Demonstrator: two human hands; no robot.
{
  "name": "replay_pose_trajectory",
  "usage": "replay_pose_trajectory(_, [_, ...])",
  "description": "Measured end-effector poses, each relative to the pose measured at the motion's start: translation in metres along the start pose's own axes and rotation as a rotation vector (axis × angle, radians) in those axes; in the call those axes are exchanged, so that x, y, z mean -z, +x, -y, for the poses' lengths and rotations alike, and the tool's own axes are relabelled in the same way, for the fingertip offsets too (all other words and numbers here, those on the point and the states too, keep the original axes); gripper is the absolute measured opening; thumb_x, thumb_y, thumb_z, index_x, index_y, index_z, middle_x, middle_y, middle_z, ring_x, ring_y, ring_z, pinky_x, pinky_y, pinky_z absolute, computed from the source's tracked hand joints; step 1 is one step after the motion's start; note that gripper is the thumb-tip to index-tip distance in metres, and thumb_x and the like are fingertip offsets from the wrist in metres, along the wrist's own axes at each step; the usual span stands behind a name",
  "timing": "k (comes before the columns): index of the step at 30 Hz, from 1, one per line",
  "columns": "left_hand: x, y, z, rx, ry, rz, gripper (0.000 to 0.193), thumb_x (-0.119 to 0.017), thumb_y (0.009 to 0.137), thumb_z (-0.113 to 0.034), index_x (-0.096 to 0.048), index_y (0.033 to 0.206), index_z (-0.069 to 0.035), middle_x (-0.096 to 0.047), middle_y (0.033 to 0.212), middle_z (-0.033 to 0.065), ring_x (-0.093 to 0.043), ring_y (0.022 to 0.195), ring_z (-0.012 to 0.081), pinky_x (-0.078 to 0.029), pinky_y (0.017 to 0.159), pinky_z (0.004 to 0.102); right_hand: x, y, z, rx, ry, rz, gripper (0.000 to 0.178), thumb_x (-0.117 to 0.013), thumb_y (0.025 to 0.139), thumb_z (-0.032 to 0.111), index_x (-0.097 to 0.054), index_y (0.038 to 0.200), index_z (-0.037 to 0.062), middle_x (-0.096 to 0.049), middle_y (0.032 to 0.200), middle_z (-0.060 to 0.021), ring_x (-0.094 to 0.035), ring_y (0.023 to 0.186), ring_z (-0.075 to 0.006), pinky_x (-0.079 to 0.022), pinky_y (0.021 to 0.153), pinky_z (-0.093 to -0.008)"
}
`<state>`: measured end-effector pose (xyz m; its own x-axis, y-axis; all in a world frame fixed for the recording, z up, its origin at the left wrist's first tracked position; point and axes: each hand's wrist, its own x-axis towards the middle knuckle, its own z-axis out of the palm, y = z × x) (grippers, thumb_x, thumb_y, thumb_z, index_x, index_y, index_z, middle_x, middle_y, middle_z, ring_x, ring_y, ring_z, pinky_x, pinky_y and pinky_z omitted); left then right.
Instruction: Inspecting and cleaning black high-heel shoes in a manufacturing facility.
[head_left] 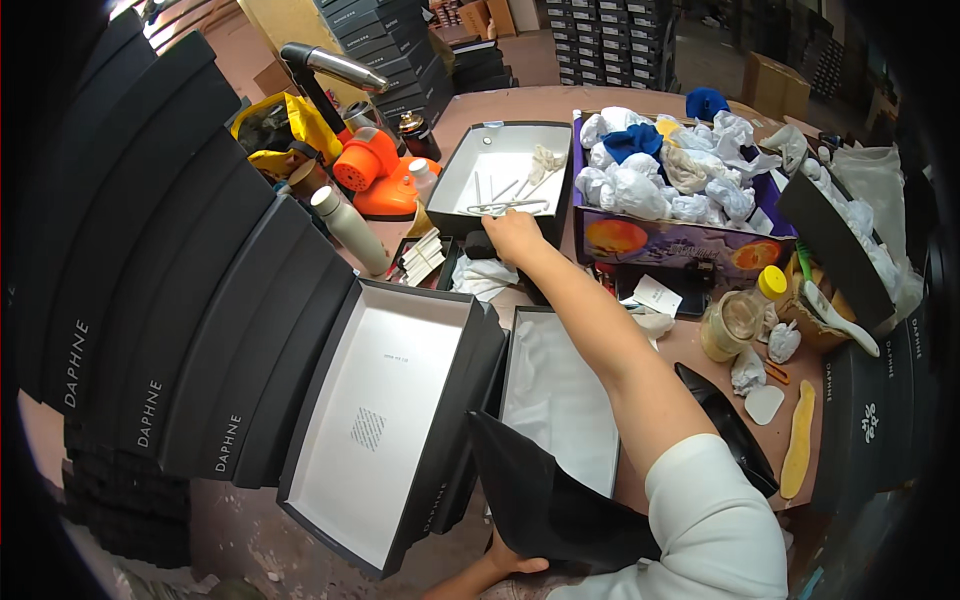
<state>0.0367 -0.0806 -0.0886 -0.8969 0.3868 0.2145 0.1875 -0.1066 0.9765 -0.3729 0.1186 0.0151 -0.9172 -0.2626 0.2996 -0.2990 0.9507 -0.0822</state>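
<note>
At the lower edge my left hand (512, 562) is closed around a black pointed shoe (545, 480), its thumb showing beside it. My right arm stretches forward across the table. My right hand (515, 237) is at the near rim of a black tray with a white inside (456, 170), its fingers curled in by the white sticks (512, 206). Whether it has hold of one is hidden. A dark rounded thing (480, 244) lies against that hand. Under the arm is an open shoebox lined with white paper (545, 385). Another black shoe (722, 425) rests to its right.
Stacked dark shoeboxes (185, 300) rise on the left, beside an empty open box (370, 410). Behind stand a white bottle (350, 230) and an orange device (385, 180). A purple carton (680, 235) holds paper wads. A yellow-capped jar (735, 322) and yellow strip (797, 440) lie right.
</note>
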Motion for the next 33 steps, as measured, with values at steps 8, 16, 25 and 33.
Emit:
replay_pose_trajectory(8, [0.014, 0.004, 0.002, -0.159, 0.146, 0.111, 0.113, -0.084, 0.055, -0.052, -0.028, 0.134, 0.006, -0.044, 0.128, 0.0166, -0.044, 0.12, 0.0298, -0.031, 0.104, 0.0406, 0.017, 0.003, 0.007, 0.104, -0.029, -0.239, 0.019, -0.068, 0.069, 0.015, -0.063, 0.085, 0.0067, -0.063, 0.091, -0.0104, -0.06, 0.093, -0.0261, -0.052, 0.075, -0.0367])
replay_pose_trajectory(16, [-0.004, 0.01, -0.014, -0.02, -0.329, 0.069, 0.109, -0.086, 0.056, -0.042, -0.028, 0.136, 0.006, -0.042, 0.134, 0.0158, -0.043, 0.123, 0.0279, -0.031, 0.105, 0.0377, 0.111, -0.049, -0.011, -0.06, 0.994, -0.56, 0.034, -0.065, 0.075, 0.017, -0.055, 0.102, -0.0002, -0.063, 0.093, -0.0152, -0.061, 0.093, -0.027, -0.047, 0.085, -0.0356])
replay_pose_trajectory(25, [-0.006, 0.024, -0.031, -0.027, -0.382, 0.303, 0.107, -0.076, 0.065, -0.053, -0.024, 0.14, 0.003, -0.038, 0.138, 0.0174, -0.041, 0.125, 0.0289, -0.032, 0.106, 0.0409, 0.229, -0.298, -0.025, -0.521, 1.305, -0.392, 0.037, -0.055, 0.089, 0.023, -0.051, 0.121, 0.0037, -0.059, 0.101, -0.0053, -0.057, 0.092, -0.0096, -0.045, 0.082, -0.0237])
replay_pose_trajectory(33, [-0.03, 0.021, -0.055, 0.113, -0.604, 0.369, 0.104, -0.071, 0.068, -0.058, -0.025, 0.141, 0.001, -0.038, 0.139, 0.0165, -0.041, 0.126, 0.0296, -0.032, 0.107, 0.0431, 0.314, -0.642, 0.012, -1.008, 0.892, -0.643, 0.052, -0.071, 0.077, 0.016, -0.048, 0.121, -0.0001, -0.059, 0.108, -0.0088, -0.057, 0.099, -0.0162, -0.045, 0.086, -0.0266])
